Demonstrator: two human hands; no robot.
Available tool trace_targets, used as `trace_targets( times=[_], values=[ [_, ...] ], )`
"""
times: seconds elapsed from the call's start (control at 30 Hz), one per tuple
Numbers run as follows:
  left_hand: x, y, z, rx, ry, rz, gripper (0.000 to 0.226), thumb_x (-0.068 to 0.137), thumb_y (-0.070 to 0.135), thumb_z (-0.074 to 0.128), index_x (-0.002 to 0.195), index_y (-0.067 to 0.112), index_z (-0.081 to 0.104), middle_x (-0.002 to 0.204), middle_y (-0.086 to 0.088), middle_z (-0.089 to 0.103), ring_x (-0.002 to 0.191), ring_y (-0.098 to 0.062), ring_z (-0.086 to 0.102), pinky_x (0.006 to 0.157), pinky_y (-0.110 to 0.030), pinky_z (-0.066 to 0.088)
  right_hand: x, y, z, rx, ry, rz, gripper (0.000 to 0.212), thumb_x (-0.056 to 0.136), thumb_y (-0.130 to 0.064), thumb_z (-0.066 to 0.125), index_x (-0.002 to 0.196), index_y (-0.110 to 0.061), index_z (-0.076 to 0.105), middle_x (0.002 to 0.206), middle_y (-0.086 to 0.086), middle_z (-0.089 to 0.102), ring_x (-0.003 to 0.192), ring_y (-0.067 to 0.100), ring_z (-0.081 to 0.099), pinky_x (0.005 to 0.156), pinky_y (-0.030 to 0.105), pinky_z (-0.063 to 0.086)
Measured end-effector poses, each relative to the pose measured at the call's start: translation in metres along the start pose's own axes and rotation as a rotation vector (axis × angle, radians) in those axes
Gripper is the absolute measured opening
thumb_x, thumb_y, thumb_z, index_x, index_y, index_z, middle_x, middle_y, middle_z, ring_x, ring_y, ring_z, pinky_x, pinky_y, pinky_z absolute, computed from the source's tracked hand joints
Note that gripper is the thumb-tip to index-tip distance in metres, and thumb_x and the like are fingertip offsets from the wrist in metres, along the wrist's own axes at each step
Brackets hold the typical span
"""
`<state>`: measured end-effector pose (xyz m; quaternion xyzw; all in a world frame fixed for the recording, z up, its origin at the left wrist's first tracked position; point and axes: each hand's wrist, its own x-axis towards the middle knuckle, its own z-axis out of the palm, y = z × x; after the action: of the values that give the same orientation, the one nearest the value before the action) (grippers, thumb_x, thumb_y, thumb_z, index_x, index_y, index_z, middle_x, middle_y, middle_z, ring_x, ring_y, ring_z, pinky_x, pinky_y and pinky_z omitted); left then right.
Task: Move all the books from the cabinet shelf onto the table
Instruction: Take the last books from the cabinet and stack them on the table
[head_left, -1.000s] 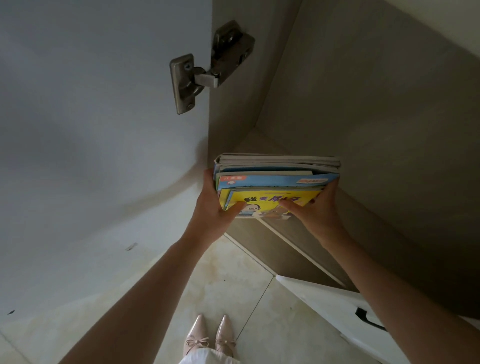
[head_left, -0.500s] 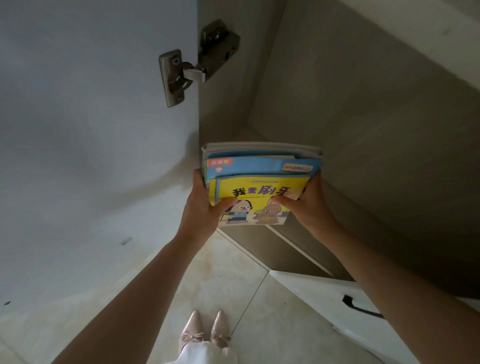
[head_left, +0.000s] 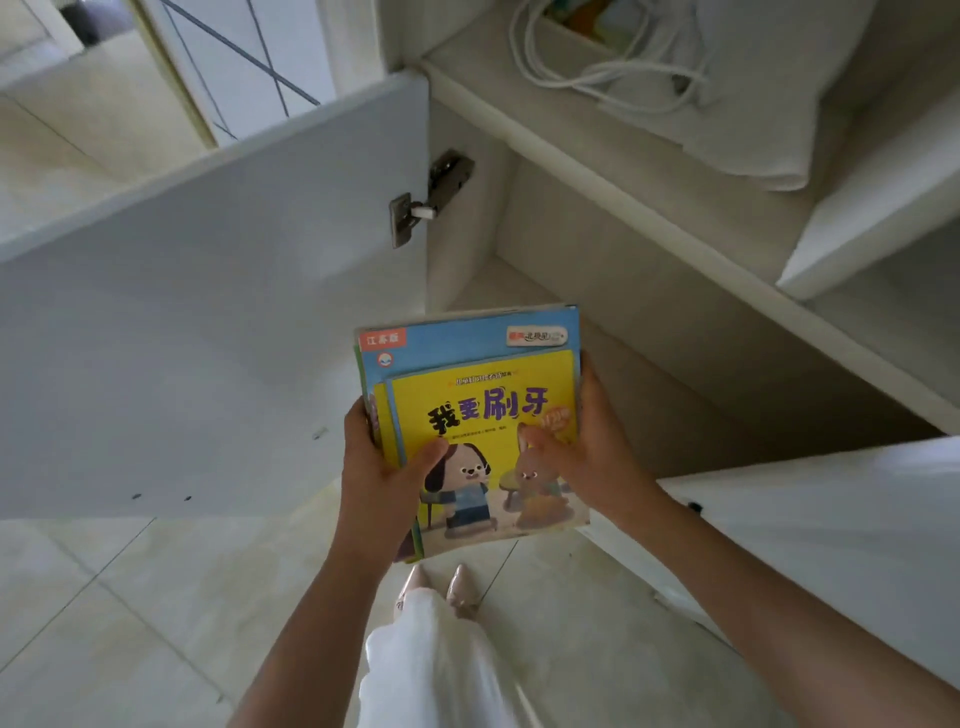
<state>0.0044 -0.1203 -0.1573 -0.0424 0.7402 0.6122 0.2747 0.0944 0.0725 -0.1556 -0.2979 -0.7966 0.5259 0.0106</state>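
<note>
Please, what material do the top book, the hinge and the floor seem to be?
Top book: probably glossy coated paper or card; its printed cover shines. Hinge: bare silvery metal with a dull gleam. Floor: likely polished pale tile, given its joint lines and sheen.

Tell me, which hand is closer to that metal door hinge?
Left. The left hand grips the book stack on the side below the hinge; the right hand holds the stack's far edge, farther away.

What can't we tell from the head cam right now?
- Book count: top yellow book covers the stack.
- Table: out of frame.
- Left hand and right hand fingers: hidden beneath the stack.
- Box contents on the upper shelf: cut off by the top edge.
</note>
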Motion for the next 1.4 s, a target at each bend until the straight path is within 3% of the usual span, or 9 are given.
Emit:
trace_targets(
  times=[0.13, 0.27, 0.4, 0.47, 0.53, 0.67, 0.93, 1.2, 1.4],
  values=[
    [-0.053, 0.015, -0.025, -0.096, 0.132, -0.041, 0.064, 0.083, 0.005, 0.073, 0.134, 0.027, 0.042, 0.104, 0.013, 0.062, 0.086, -0.004, 0.066, 0.052, -0.014, 0.054, -0.042, -0.028, 0.011, -0.081, 0.016, -0.017, 0.087, 0.071, -0.058, 0.072, 0.143, -0.032, 0.03, 0.123, 0.003, 0.058, 0.111, 0.021, 0.061, 0.088, 0.049, 0.054],
    [-0.106, 0.017, -0.055, -0.142, 0.196, -0.084, 0.058, 0.086, 0.011, 0.071, 0.131, 0.036, 0.044, 0.112, 0.007, 0.068, 0.089, -0.009, 0.071, 0.062, -0.025, 0.06, -0.084, -0.064, 0.028, -0.127, -0.03, -0.073, 0.081, 0.075, -0.049, 0.073, 0.142, -0.027, 0.034, 0.12, 0.001, 0.053, 0.111, 0.015, 0.057, 0.093, 0.042, 0.051],
    [-0.158, 0.009, -0.091, -0.244, 0.28, -0.123, 0.061, 0.087, 0.011, 0.069, 0.138, 0.031, 0.042, 0.115, 0.0, 0.069, 0.09, -0.017, 0.074, 0.065, -0.039, 0.062, -0.127, -0.096, 0.055, -0.097, -0.128, -0.109, 0.081, 0.077, -0.045, 0.073, 0.144, -0.033, 0.03, 0.127, -0.002, 0.048, 0.117, 0.007, 0.052, 0.097, 0.037, 0.049],
    [-0.183, 0.002, -0.111, -0.269, 0.345, -0.123, 0.064, 0.087, 0.012, 0.069, 0.14, 0.034, 0.041, 0.115, 0.0, 0.07, 0.091, -0.018, 0.074, 0.068, -0.044, 0.062, -0.143, -0.104, 0.075, -0.107, -0.172, -0.149, 0.08, 0.077, -0.041, 0.075, 0.144, -0.029, 0.033, 0.129, 0.0, 0.047, 0.116, -0.007, 0.048, 0.095, 0.018, 0.047],
    [-0.209, -0.005, -0.134, -0.287, 0.422, -0.119, 0.065, 0.086, 0.011, 0.069, 0.139, 0.035, 0.04, 0.115, 0.0, 0.069, 0.09, -0.016, 0.074, 0.069, -0.045, 0.062, -0.162, -0.114, 0.097, -0.137, -0.226, -0.2, 0.078, 0.078, -0.03, 0.078, 0.143, -0.023, 0.036, 0.127, 0.001, 0.046, 0.109, -0.022, 0.04, 0.083, -0.003, 0.036],
    [-0.255, -0.021, -0.174, -0.306, 0.532, -0.117, 0.063, 0.087, 0.012, 0.069, 0.137, 0.035, 0.039, 0.116, 0.001, 0.067, 0.09, -0.01, 0.073, 0.064, -0.033, 0.062, -0.199, -0.131, 0.133, -0.14, -0.365, -0.251, 0.074, 0.079, -0.026, 0.078, 0.141, -0.023, 0.037, 0.126, 0.0, 0.041, 0.102, -0.03, 0.038, 0.07, -0.009, 0.034],
    [-0.383, -0.075, -0.262, -0.347, 0.814, -0.128, 0.061, 0.086, 0.018, 0.072, 0.138, 0.03, 0.041, 0.118, 0.003, 0.066, 0.096, -0.012, 0.07, 0.067, -0.027, 0.061, -0.31, -0.158, 0.229, -0.262, -0.546, -0.403, 0.087, 0.077, -0.039, 0.077, 0.148, -0.019, 0.03, 0.128, 0.001, 0.043, 0.113, 0.004, 0.046, 0.078, -0.009, 0.033],
    [-0.495, -0.129, -0.33, -0.423, 1.116, -0.201, 0.066, 0.086, 0.02, 0.073, 0.141, 0.027, 0.038, 0.118, 0.003, 0.065, 0.092, -0.012, 0.071, 0.066, -0.024, 0.061, -0.418, -0.187, 0.326, -0.347, -0.785, -0.549, 0.071, 0.077, -0.032, 0.079, 0.137, -0.022, 0.043, 0.121, 0.005, 0.049, 0.095, 0.002, 0.047, 0.07, -0.008, 0.033],
    [-0.546, -0.152, -0.366, -0.506, 1.317, -0.299, 0.057, 0.086, 0.025, 0.073, 0.135, 0.027, 0.043, 0.112, 0.004, 0.067, 0.09, -0.01, 0.07, 0.067, -0.024, 0.061, -0.466, -0.212, 0.392, -0.452, -1.0, -0.682, 0.069, 0.077, -0.034, 0.078, 0.137, -0.024, 0.045, 0.118, 0.002, 0.053, 0.101, 0.008, 0.046, 0.068, -0.004, 0.033]
  ],
)
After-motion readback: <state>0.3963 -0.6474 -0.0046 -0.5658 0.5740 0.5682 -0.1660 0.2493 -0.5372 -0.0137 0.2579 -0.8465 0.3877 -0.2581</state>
